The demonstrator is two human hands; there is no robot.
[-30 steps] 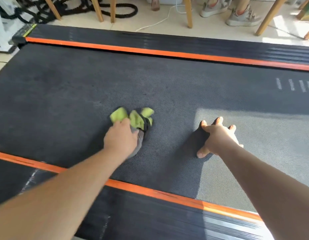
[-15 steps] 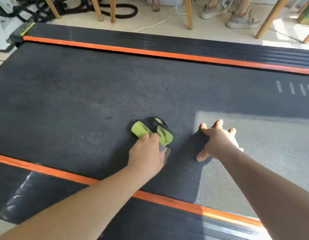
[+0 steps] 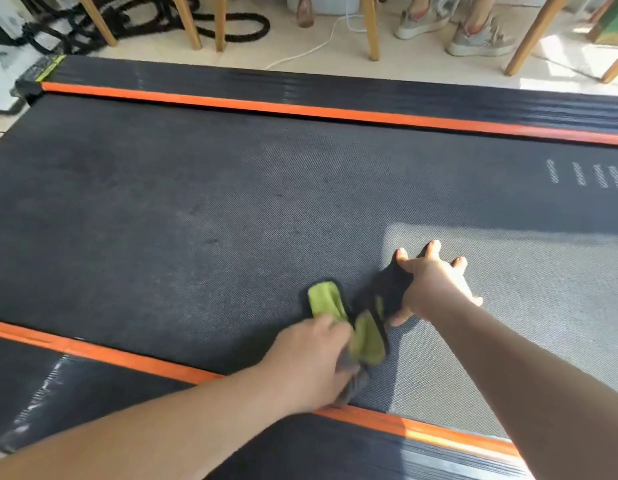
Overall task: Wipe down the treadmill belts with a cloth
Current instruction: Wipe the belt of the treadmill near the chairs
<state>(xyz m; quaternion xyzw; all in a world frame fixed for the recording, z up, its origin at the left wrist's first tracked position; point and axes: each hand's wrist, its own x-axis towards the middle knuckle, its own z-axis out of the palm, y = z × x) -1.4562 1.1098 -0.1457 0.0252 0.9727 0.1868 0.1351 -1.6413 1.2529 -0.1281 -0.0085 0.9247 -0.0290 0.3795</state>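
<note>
The dark textured treadmill belt (image 3: 231, 209) fills most of the head view, between two orange side strips. My left hand (image 3: 307, 365) grips a green and grey cloth (image 3: 366, 337) and holds it down on the belt, close to the near orange strip. Part of the cloth is hidden under that hand. My right hand (image 3: 435, 285) rests on the belt just right of the cloth, fingers spread, with sunlight on it.
The near orange strip (image 3: 103, 355) and ribbed black side rail (image 3: 93, 403) run along the bottom. The far orange strip (image 3: 300, 109) borders the belt's other side. Beyond it are wooden chair legs (image 3: 370, 26), a black rope (image 3: 231, 26), a white cable (image 3: 300, 53) and someone's shoes (image 3: 480, 39).
My left hand has dragged the cloth rightward and nearer to me across the belt, from left of centre to beside my right hand. The right hand has stayed planted.
</note>
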